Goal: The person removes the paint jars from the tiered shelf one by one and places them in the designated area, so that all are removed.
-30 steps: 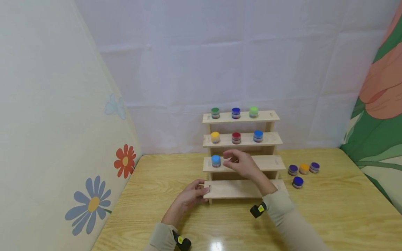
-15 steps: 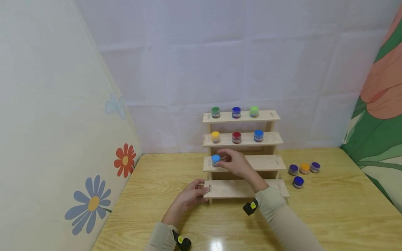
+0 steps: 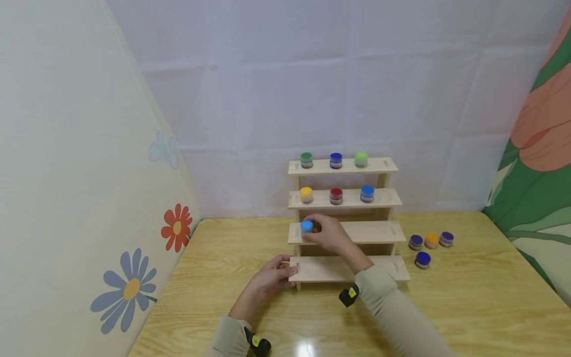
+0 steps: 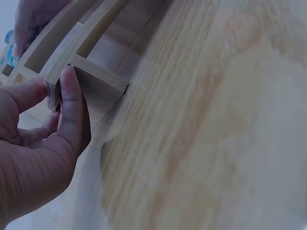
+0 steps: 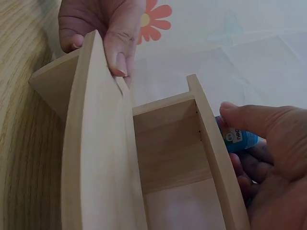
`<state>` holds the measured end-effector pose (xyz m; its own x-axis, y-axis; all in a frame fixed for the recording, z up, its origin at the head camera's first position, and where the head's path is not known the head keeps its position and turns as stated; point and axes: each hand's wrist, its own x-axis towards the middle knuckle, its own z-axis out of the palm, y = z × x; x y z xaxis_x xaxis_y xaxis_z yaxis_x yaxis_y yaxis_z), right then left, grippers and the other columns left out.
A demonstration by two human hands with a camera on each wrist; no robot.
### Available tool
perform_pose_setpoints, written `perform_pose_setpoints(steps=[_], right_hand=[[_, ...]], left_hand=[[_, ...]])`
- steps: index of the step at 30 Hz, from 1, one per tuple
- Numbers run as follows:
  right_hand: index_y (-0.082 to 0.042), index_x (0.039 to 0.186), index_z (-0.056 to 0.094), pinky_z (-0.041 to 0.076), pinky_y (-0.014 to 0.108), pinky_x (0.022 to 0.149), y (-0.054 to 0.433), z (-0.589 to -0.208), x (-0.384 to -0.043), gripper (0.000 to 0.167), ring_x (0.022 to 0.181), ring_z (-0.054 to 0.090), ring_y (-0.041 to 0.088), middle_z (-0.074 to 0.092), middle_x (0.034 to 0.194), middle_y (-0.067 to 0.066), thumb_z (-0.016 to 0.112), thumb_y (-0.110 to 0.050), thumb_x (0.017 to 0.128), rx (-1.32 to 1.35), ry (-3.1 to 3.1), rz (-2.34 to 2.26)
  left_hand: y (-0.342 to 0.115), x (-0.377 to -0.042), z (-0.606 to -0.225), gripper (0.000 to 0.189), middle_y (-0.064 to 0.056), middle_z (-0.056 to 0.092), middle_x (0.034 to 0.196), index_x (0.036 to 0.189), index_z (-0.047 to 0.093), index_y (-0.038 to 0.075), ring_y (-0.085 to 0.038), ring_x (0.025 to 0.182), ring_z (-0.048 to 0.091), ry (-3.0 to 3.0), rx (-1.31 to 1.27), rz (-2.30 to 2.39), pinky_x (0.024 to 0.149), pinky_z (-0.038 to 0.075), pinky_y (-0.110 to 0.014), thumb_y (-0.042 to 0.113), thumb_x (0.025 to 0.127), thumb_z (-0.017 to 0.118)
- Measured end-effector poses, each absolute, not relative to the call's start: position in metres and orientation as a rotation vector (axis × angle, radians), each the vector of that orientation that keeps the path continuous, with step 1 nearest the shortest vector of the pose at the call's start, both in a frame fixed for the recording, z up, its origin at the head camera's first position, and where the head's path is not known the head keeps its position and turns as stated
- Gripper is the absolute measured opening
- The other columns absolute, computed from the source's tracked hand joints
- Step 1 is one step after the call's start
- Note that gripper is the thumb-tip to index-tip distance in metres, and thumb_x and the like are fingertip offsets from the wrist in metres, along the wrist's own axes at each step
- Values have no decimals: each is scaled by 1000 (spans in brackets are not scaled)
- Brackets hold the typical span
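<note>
A small light-blue paint jar stands at the left end of the third tier of a pale wooden stepped rack. My right hand pinches this jar from its right side; in the right wrist view the thumb lies on one side of the jar and the curled fingers on the other. Down at the lowest tier, my left hand grips the left end of the board, thumb on top and fingers beneath. The left wrist view shows the board's end between thumb and fingers.
Green, dark-blue and lime jars line the top tier. Yellow, red and blue jars stand on the second. Several loose jars sit on the wooden table right of the rack. A white cloth hangs behind.
My right hand has moved left along the third tier, and its fingers have closed round the light-blue jar. The left hand stays on the lowest board.
</note>
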<state>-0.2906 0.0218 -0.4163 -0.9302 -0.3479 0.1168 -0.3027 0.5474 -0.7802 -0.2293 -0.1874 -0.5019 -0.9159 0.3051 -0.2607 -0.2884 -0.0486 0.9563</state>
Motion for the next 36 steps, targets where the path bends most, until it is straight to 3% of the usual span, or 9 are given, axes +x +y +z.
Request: perform_pose_setpoints(steps=[10, 19, 36], right_hand=[[-11, 126, 67, 52, 42, 91, 21, -420, -288, 40, 99, 60, 21, 68, 114, 7, 79, -22, 90, -552, 2756, -1344], [-15, 123, 69, 50, 33, 77, 29, -414, -282, 37, 89, 58, 18, 67, 102, 2, 80, -25, 89, -554, 2769, -1376], [-11, 123, 70, 50, 31, 70, 86, -400, -263, 38, 85, 60, 17, 68, 94, 2, 81, -23, 88, -663, 2813, -1381]], left_hand=[[-188, -228, -504, 44, -6, 60, 100, 138, 39, -7, -14, 86, 66, 1830, 33, 2011, 72, 57, -26, 5, 101, 59], [-186, -227, -503, 42, -5, 60, 99, 136, 40, -7, -13, 84, 66, 1829, 35, 2023, 72, 57, -25, 5, 100, 60], [-188, -227, -499, 41, -5, 59, 99, 136, 38, -9, -12, 83, 65, 1840, 57, 2030, 70, 57, -23, 3, 101, 57]])
